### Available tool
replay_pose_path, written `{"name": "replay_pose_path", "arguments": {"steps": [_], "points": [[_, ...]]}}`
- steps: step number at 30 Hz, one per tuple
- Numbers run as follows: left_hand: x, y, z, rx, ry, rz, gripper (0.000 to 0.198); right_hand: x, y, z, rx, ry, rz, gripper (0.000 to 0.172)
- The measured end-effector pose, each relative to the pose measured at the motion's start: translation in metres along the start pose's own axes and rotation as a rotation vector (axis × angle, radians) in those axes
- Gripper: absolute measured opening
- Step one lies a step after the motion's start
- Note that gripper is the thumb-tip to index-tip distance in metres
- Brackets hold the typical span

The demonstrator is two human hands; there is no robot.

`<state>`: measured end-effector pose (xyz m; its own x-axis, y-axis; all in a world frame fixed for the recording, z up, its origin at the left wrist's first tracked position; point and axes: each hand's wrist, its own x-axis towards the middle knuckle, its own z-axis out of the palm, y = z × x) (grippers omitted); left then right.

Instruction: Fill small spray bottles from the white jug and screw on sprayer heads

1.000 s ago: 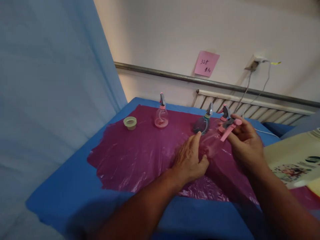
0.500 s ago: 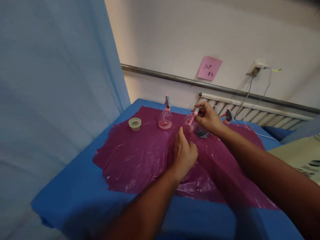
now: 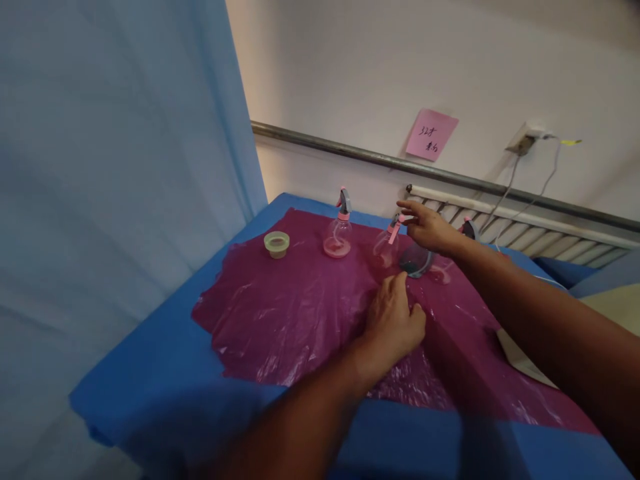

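Observation:
My right hand (image 3: 429, 228) reaches over the back of the table, fingers stretched out, its fingertips at the pink-and-grey sprayer head of a small clear spray bottle (image 3: 387, 248) standing on the magenta plastic sheet (image 3: 300, 313). Under that hand lies a dark teal spray bottle (image 3: 416, 260). A third sprayer head (image 3: 470, 229) peeks out behind my wrist. Left of these stands a clear bottle with pink liquid (image 3: 339, 235). My left hand (image 3: 395, 321) rests on the sheet, fingers loosely bent and holding nothing.
A small green cup (image 3: 277, 244) sits at the sheet's far left. A blue cloth (image 3: 165, 373) covers the table and a blue curtain (image 3: 115, 167) hangs at left. Behind are a metal rail, a radiator (image 3: 540, 230) and a pink note (image 3: 431, 134). A paper (image 3: 523, 360) lies at right.
My right hand carried the clear spray bottle from the right to the back middle, set it upright, and its fingers have opened. My left hand stayed on the sheet.

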<state>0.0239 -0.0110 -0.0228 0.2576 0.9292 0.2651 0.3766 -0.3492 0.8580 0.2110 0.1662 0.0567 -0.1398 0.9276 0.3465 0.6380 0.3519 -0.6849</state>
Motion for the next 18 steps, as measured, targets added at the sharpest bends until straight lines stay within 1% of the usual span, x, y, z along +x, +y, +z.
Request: {"name": "replay_pose_path", "arguments": {"steps": [2,4,6,7,9,11,13,18], "points": [[-0.001,0.002,-0.001,0.0,-0.008,-0.001,0.069,-0.001,-0.009,-0.008,-0.025,0.013,-0.007,0.079],[-0.002,0.003,-0.001,0.004,-0.019,-0.004,0.069,-0.005,-0.022,-0.012,-0.088,0.037,-0.046,0.065],[-0.003,0.004,0.0,0.011,-0.033,-0.002,0.07,-0.01,-0.035,-0.011,-0.176,0.058,-0.109,0.052],[-0.003,0.004,0.0,0.016,-0.038,0.0,0.07,-0.012,-0.041,-0.008,-0.214,0.056,-0.139,0.051],[-0.003,0.004,0.0,0.027,-0.046,0.003,0.069,-0.017,-0.047,-0.002,-0.258,0.023,-0.177,0.057],[-0.003,0.003,0.001,0.04,-0.053,0.002,0.067,-0.019,-0.047,0.004,-0.285,-0.018,-0.191,0.061],[-0.002,0.003,0.001,0.051,-0.058,0.002,0.065,-0.017,-0.041,0.006,-0.314,-0.045,-0.187,0.063],[-0.002,0.003,0.001,0.05,-0.064,0.0,0.066,-0.01,-0.023,-0.009,-0.406,-0.067,-0.209,0.064]]}}
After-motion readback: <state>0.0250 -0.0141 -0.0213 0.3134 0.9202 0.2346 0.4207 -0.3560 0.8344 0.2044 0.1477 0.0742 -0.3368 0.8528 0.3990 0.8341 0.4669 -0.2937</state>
